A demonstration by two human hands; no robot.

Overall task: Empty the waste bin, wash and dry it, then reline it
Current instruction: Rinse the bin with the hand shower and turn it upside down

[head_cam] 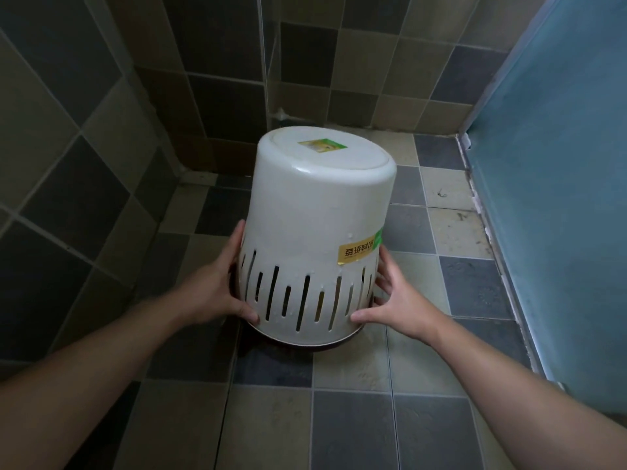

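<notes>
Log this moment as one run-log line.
stage: draining | waste bin: upside down, wet | left hand, right hand: hold its sides | floor: tiled

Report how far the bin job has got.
Done, apparently: the white waste bin is upside down with no liner or rubbish showing, and droplets on its wall suggest washing. In hand: the left hand and right hand hold its slotted rim end above the tiled floor, probably draining. Left: drying, relining.
</notes>
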